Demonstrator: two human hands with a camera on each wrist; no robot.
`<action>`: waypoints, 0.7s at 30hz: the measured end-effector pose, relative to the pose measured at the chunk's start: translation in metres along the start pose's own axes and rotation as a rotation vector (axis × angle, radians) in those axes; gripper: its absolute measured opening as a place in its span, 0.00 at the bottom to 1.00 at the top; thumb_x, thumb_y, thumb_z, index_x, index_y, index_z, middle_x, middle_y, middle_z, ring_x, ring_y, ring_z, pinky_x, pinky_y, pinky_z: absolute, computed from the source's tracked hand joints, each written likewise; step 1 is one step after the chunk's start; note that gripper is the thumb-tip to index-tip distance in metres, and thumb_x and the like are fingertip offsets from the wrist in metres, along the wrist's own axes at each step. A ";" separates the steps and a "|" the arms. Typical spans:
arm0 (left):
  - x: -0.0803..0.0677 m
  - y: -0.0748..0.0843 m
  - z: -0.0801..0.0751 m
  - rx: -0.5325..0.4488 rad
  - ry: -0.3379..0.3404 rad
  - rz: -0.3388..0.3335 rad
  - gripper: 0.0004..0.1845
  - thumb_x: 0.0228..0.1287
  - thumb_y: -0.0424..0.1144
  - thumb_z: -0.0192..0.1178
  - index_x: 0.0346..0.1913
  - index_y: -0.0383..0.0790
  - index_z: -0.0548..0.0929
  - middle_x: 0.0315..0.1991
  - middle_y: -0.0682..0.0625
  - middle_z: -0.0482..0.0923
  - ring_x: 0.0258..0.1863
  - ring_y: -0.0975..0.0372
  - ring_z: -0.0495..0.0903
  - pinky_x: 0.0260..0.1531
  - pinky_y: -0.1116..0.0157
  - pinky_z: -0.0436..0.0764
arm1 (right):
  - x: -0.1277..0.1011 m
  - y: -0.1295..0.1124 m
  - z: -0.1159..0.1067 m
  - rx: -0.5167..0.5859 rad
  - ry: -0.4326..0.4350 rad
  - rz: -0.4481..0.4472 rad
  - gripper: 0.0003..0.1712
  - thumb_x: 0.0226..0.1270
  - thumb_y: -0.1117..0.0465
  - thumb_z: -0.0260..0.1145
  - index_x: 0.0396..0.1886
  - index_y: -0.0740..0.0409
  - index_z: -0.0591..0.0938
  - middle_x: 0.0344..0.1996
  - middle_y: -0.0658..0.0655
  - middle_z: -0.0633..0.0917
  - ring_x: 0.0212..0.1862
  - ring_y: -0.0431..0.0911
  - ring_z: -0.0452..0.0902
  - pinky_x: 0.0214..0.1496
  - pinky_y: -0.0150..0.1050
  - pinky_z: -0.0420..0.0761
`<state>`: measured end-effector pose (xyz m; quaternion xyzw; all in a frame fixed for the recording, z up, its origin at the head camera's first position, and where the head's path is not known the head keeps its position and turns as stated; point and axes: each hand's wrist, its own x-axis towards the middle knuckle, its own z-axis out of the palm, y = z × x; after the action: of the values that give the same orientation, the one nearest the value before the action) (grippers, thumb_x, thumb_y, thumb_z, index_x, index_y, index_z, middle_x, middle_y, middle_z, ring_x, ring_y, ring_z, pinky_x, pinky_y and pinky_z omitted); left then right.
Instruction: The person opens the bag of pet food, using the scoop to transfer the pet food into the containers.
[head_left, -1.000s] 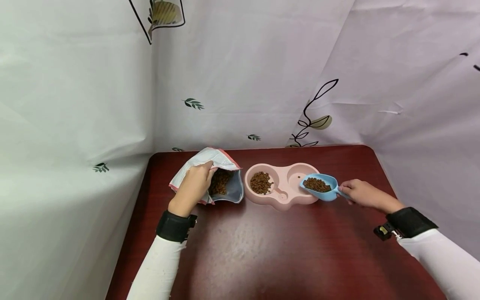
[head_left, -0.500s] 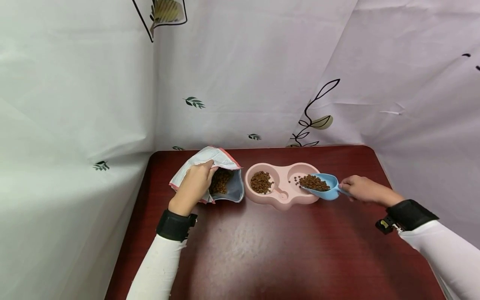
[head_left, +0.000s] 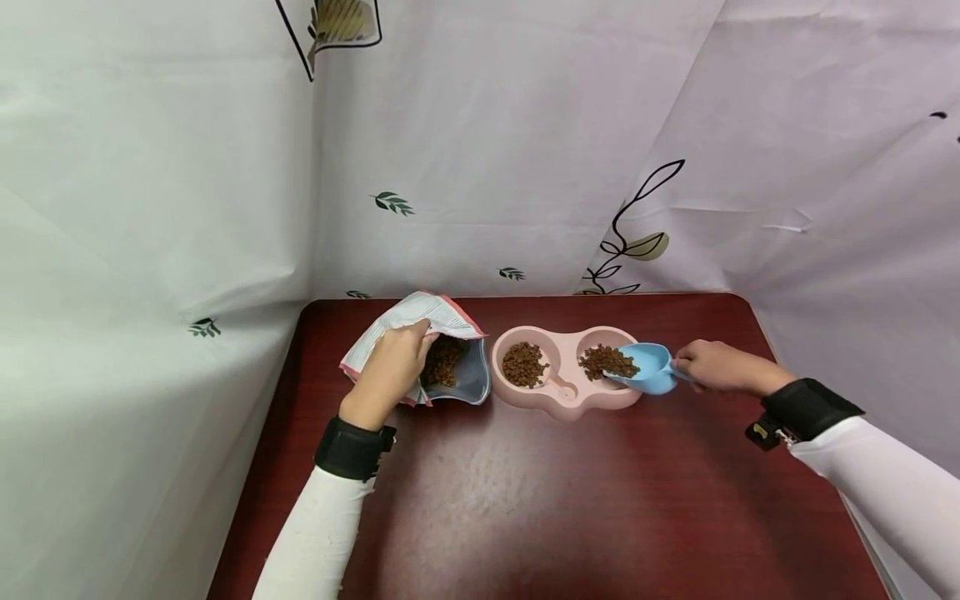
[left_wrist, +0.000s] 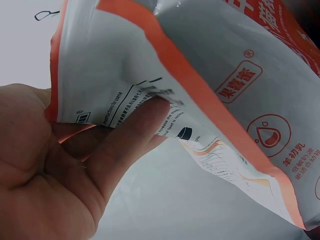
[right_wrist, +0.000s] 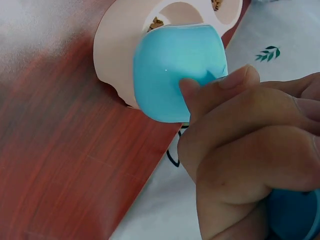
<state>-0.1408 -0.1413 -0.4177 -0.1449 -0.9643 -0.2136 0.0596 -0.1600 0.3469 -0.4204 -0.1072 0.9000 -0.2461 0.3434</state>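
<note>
My right hand (head_left: pixel 712 365) grips the handle of a blue scoop (head_left: pixel 654 377), which tilts over the right bowl of a pink double pet bowl (head_left: pixel 562 407). Brown kibble (head_left: pixel 606 362) lies in that bowl and at the scoop's lip. In the right wrist view the scoop (right_wrist: pixel 175 75) shows its underside, hiding most of the bowl. The left bowl holds a pile of kibble (head_left: pixel 522 365). My left hand (head_left: pixel 393 362) pinches the top edge of an opened pet food bag (head_left: pixel 450 317); the left wrist view shows thumb and fingers on the bag's rim (left_wrist: pixel 200 100). Kibble shows inside the bag.
Everything stands on a dark red table (head_left: pixel 525 500), near its far edge. Pale fabric walls (head_left: pixel 480 150) with leaf prints rise behind it and at both sides. The bag stands just left of the pink bowl.
Kibble has slid from the scoop into the right bowl, which held only a few pieces before. The scoop has tipped further forward and looks nearly empty. My left hand stays on the bag.
</note>
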 end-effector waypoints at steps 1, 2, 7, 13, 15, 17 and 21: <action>0.000 0.000 0.000 0.000 0.000 -0.001 0.14 0.79 0.40 0.57 0.53 0.32 0.83 0.48 0.35 0.88 0.47 0.43 0.88 0.43 0.44 0.84 | 0.000 -0.001 -0.001 -0.008 -0.003 0.002 0.17 0.83 0.58 0.50 0.33 0.58 0.78 0.18 0.49 0.72 0.16 0.41 0.61 0.19 0.38 0.67; 0.000 0.000 0.000 0.000 0.000 -0.001 0.14 0.79 0.40 0.57 0.54 0.31 0.83 0.48 0.34 0.87 0.47 0.43 0.88 0.43 0.44 0.84 | 0.001 -0.003 -0.002 -0.015 -0.007 0.005 0.17 0.83 0.58 0.50 0.32 0.58 0.78 0.18 0.49 0.72 0.16 0.41 0.61 0.19 0.38 0.67; 0.001 0.001 -0.001 0.003 -0.001 -0.002 0.14 0.79 0.41 0.57 0.52 0.32 0.83 0.46 0.34 0.88 0.46 0.43 0.88 0.41 0.44 0.84 | 0.001 -0.010 -0.007 -0.086 -0.022 0.012 0.17 0.83 0.59 0.50 0.34 0.60 0.79 0.17 0.49 0.72 0.16 0.41 0.63 0.20 0.38 0.69; 0.000 0.002 -0.001 0.006 0.006 0.001 0.12 0.79 0.40 0.58 0.48 0.32 0.83 0.42 0.34 0.88 0.43 0.43 0.88 0.38 0.45 0.84 | 0.000 -0.019 -0.013 -0.202 0.016 -0.019 0.17 0.81 0.60 0.52 0.40 0.68 0.82 0.19 0.50 0.72 0.18 0.43 0.68 0.22 0.39 0.71; 0.000 0.002 -0.001 0.005 0.005 0.001 0.13 0.78 0.40 0.58 0.50 0.31 0.83 0.44 0.34 0.88 0.44 0.43 0.88 0.40 0.45 0.84 | -0.001 -0.021 -0.014 -0.222 0.028 -0.023 0.16 0.80 0.60 0.53 0.40 0.68 0.82 0.20 0.51 0.71 0.20 0.43 0.68 0.23 0.39 0.71; -0.001 0.002 -0.001 -0.002 0.000 -0.004 0.15 0.78 0.40 0.58 0.54 0.30 0.83 0.47 0.34 0.87 0.46 0.42 0.88 0.42 0.45 0.85 | -0.001 -0.022 -0.015 -0.231 0.039 -0.026 0.16 0.81 0.60 0.53 0.38 0.67 0.81 0.20 0.51 0.72 0.21 0.43 0.68 0.25 0.39 0.71; -0.001 0.002 -0.001 -0.010 -0.003 -0.010 0.17 0.79 0.40 0.57 0.58 0.30 0.82 0.51 0.34 0.87 0.49 0.43 0.87 0.45 0.46 0.85 | -0.003 -0.021 -0.013 -0.221 0.075 -0.051 0.15 0.81 0.60 0.54 0.37 0.65 0.81 0.21 0.51 0.72 0.23 0.44 0.68 0.28 0.39 0.70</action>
<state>-0.1386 -0.1401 -0.4157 -0.1404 -0.9640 -0.2187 0.0565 -0.1665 0.3346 -0.3994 -0.1578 0.9309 -0.1579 0.2892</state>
